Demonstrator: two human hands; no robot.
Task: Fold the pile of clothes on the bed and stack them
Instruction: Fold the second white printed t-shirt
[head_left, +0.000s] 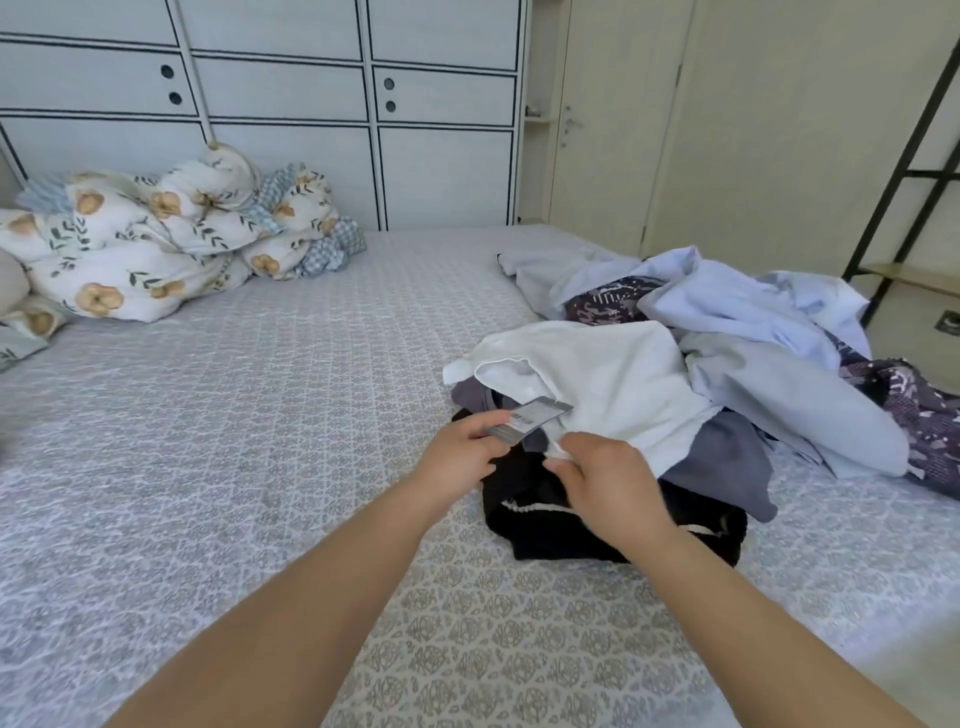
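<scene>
Both hands work at the pile's near edge: the left hand (457, 452) pinches a grey paper tag (530, 418), the right hand (608, 483) grips the white cotton garment (597, 384) just beyond it. Folding hasn't begun, I judge; next, lift this garment clear of the black one (524, 525) beneath and spread it on the patterned grey bed (260, 415).

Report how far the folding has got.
Done: nothing; no folded stack shows on the bed. In hand: the left hand pinches a grey tag, and the right hand grips the white garment at the pile's near edge. Left: the whole heap, including the black garment and pale blue shirts.
</scene>
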